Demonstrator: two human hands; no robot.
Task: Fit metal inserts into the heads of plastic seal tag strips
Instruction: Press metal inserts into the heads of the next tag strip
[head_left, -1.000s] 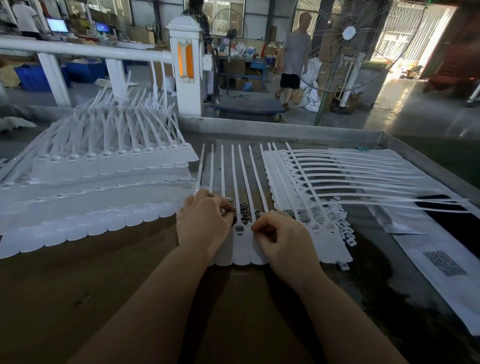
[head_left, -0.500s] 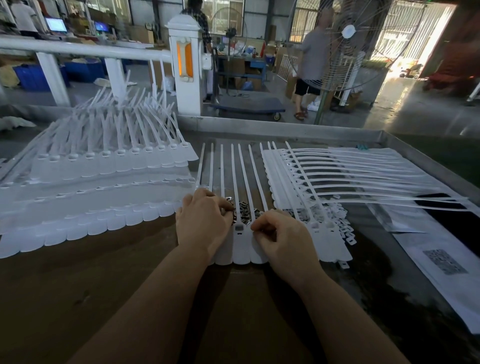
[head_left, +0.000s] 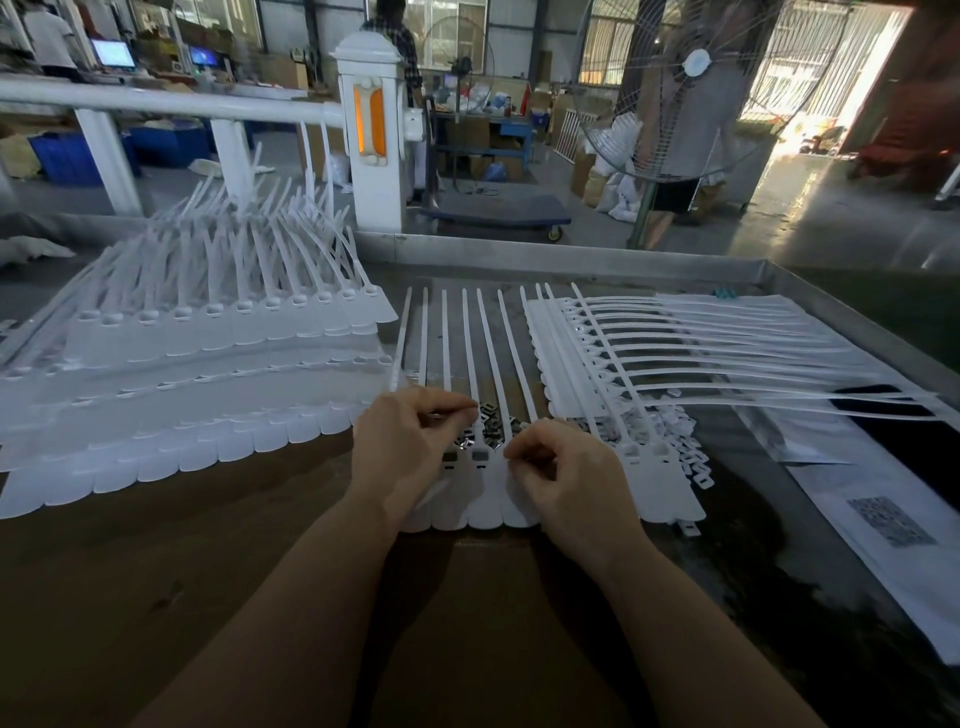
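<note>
On the metal-edged table (head_left: 597, 260), a big stack of white strips (head_left: 208, 374) sits left, another batch fanned out right (head_left: 675, 358), and the working row of strips (head_left: 467, 364) lies centre with heads toward the person. Looks like mid-insertion: two heads in that row (head_left: 465, 457) show dark square pockets, probably fitted. Left hand (head_left: 410, 441) has thumb and forefinger pinched together, likely on an insert, too small to confirm. Right hand (head_left: 566, 467) is curled, fingertips together at the next head; can't tell if it holds anything. Next move needs the insert squared over the pocket, then pressed. Loose metal inserts (head_left: 493, 423) lie between the hands, partly hidden.
</note>
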